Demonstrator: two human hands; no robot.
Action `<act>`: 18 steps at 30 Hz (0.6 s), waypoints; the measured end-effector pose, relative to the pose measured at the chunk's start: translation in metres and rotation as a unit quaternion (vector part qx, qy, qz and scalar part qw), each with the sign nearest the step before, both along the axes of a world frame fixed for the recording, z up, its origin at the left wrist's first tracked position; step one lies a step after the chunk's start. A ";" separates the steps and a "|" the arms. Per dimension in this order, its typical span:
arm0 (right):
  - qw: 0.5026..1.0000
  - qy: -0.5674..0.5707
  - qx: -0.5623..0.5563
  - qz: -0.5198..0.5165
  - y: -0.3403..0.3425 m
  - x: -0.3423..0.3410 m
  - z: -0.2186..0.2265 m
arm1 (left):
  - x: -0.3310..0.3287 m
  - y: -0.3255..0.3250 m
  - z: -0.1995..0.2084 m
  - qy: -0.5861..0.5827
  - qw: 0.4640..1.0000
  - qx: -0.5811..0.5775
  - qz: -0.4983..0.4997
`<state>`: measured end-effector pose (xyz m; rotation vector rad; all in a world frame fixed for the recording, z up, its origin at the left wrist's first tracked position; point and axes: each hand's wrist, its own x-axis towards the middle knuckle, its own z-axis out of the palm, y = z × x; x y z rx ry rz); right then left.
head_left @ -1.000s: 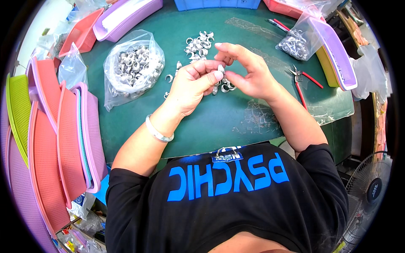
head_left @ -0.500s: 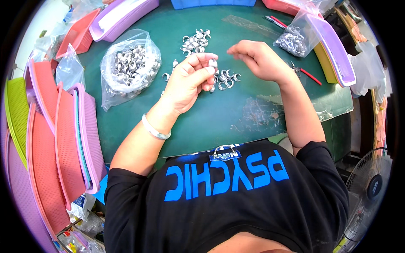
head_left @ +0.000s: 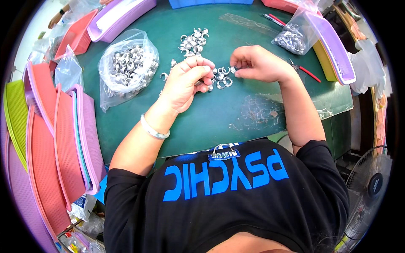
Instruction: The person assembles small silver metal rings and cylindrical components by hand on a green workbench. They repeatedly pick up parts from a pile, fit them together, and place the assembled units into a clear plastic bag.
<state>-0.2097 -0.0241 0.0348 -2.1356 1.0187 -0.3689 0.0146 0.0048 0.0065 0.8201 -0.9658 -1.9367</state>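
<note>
Right hand (head_left: 259,65) pinches one grey C-shaped ring (head_left: 233,70) above the green table (head_left: 202,122), right of the near ring pile (head_left: 222,80). Left hand (head_left: 181,82) narrow, fingers curled; cannot tell whether it holds anything. Risk, my judgement: a slack pinch could drop the ring among lookalikes; a left wrist sweep could scatter strays (head_left: 163,76). Count: loose piles two, counting the far ring pile (head_left: 194,42); strays at least two; clear bags two, left bag (head_left: 110,99) and far-right bag (head_left: 304,24). Overlapped rings uncountable.

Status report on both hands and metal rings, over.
Right hand pinching a metal ring. Left hand curled, contents unclear. Loose rings between hands. Red-handled pliers near right hand.
</note>
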 end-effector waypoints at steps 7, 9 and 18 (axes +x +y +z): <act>0.972 -0.221 -0.011 -0.077 0.014 0.023 -0.005 | -0.008 0.010 0.007 -0.103 0.994 -0.035 0.005; 0.972 -0.212 -0.078 -0.070 0.019 0.033 -0.008 | -0.011 0.012 0.006 -0.103 0.992 -0.066 0.023; 0.954 -0.274 -0.107 -0.049 0.022 0.043 -0.019 | -0.006 0.007 0.000 -0.133 0.973 -0.172 0.082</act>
